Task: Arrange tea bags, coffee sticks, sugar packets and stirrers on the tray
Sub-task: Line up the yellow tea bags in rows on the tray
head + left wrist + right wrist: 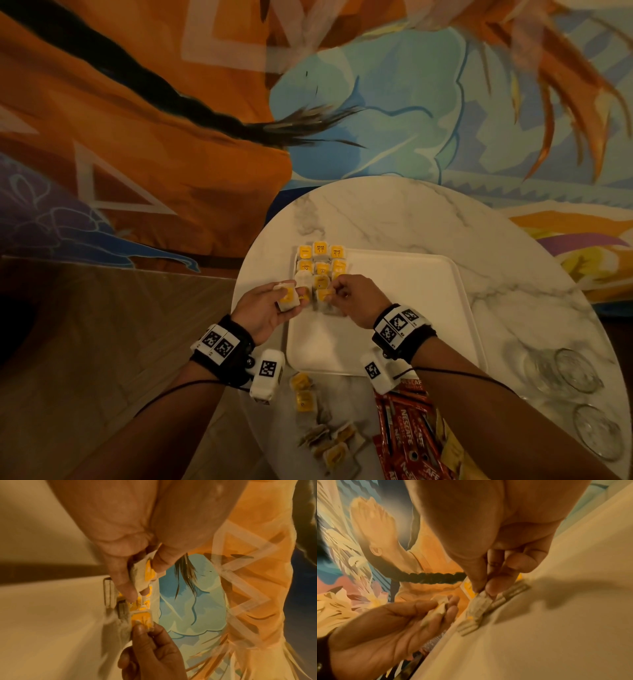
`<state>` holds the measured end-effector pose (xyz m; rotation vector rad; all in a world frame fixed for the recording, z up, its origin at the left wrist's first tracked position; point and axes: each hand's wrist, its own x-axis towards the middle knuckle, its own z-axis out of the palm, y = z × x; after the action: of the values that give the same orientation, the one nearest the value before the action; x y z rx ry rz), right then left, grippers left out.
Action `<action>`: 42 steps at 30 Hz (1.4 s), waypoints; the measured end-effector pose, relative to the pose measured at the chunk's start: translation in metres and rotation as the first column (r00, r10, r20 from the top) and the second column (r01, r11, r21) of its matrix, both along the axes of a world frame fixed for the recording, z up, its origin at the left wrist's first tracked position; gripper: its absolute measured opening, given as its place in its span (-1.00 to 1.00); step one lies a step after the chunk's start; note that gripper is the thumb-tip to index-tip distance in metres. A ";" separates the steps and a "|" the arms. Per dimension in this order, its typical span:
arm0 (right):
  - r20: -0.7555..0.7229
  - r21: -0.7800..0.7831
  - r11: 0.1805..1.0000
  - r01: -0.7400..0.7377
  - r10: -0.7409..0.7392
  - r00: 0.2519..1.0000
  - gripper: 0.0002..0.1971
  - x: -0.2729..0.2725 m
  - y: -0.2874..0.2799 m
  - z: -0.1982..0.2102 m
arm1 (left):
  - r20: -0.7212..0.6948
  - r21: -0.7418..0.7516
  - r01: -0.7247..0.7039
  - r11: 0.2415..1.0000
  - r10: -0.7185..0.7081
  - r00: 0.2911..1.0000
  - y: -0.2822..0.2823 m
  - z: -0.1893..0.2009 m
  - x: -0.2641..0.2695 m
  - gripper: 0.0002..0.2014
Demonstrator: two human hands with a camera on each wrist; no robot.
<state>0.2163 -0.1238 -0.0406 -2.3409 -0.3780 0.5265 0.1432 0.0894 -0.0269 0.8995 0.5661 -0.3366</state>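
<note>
Head view alone: tray (394, 308) on bench, left hand (263, 310) and right hand (356, 298) each pinching a tea bag (287, 297), coffee sticks (407, 431) at six o'clock.

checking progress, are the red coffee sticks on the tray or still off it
Off it: the coffee sticks lie in a pile on the marble table, nearer the person than the tray.
</note>
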 end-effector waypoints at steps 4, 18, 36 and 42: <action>0.014 -0.069 0.998 0.011 -0.010 1.000 -0.88 -0.001 0.007 -0.010 | 0.003 0.035 0.039 0.999 -0.039 0.999 -0.002 0.003 -0.003 -0.77; 0.074 -0.236 0.970 0.064 -0.048 0.996 -0.78 0.005 0.017 -0.003 | 0.023 0.158 0.059 0.986 -0.064 0.998 -0.001 0.001 -0.002 -0.77; -0.086 0.277 0.959 0.057 -0.035 0.996 -0.92 -0.027 0.004 0.018 | 0.092 0.420 0.216 0.882 -0.278 0.956 -0.024 0.009 0.005 -0.92; -0.066 0.194 0.952 0.235 -0.226 0.972 -0.86 -0.005 -0.025 0.019 | 0.124 0.826 0.178 0.534 -0.481 0.868 -0.014 0.007 0.018 -0.85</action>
<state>0.2113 -0.1491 -0.0218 -2.1384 -0.1264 0.4053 0.1609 0.0755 -0.0199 1.9394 0.1764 -0.2551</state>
